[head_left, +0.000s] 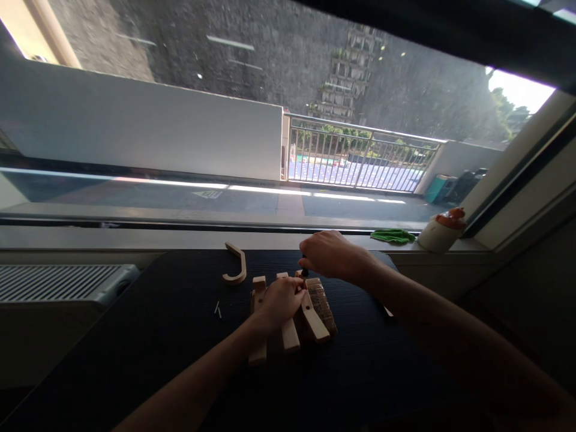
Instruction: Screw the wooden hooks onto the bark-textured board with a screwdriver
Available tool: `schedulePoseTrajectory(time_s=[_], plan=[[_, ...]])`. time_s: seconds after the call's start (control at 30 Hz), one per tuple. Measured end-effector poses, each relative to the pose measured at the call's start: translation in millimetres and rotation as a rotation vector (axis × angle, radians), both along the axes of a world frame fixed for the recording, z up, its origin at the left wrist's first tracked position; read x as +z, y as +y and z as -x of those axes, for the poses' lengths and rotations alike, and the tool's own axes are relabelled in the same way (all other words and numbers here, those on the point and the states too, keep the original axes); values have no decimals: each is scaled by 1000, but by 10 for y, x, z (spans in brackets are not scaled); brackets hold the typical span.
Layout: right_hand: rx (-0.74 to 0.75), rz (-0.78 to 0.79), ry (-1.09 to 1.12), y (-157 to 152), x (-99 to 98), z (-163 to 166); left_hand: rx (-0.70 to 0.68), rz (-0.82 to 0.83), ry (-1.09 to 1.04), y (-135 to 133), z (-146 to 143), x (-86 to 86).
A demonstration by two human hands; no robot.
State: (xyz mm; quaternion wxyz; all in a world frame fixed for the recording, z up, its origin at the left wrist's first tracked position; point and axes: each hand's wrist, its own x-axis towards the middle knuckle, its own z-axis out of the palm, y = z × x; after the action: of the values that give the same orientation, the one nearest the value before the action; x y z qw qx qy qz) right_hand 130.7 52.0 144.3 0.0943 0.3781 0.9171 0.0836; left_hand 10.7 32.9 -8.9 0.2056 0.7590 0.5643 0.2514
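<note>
Holding flat wooden slats (290,336), curved hook (237,268) nearby

Open dark tabletop (157,336) left of the wooden slats (290,333), only loose nails (218,309) and a curved piece (236,267) there.

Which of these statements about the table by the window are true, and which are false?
1. The left hand rests on the wooden strips. True.
2. The curved wooden piece lies under the right hand. False: it lies apart on the table, to the left of both hands.
3. A green cloth lies on the window sill. True.
4. The table is white. False: it is dark.
</note>
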Motion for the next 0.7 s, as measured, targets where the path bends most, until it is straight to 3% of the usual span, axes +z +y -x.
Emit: schedulePoseTrajectory(time_s=[0.37,0.7], plan=[[60,102,16,33,143,-170,0,-16,1,10,4,-32],[2,-12,-13,10,36,-94,9,-8,4,4,-13,-23]])
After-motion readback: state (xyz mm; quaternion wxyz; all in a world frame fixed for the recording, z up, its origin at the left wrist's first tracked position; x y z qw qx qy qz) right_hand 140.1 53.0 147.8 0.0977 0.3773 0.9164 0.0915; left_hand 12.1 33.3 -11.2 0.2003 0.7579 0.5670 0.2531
